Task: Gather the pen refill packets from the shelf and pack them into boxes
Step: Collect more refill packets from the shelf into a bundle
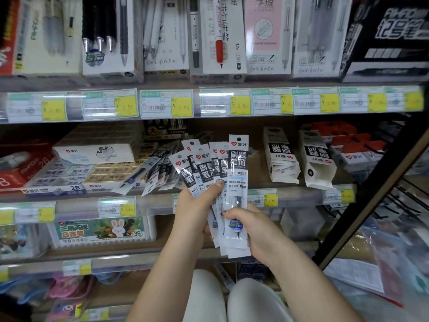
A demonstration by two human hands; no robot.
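- Stationery shelf [209, 198], frame centre: my left hand [195, 205] and right hand [250, 231] both grip a fan of refill packets [238, 182], long axes upright.
- Open boxes [281, 156] stand up-right, nearer my right hand.
- More loose packets [148, 173] lie left.

A fan of refill packets [216, 182] stands before the middle shelf [148, 201], the left hand [195, 205] at its left and the right hand [253, 231] lower right. More packets [151, 173] lie on the shelf behind, two boxes [299, 159] to their right.
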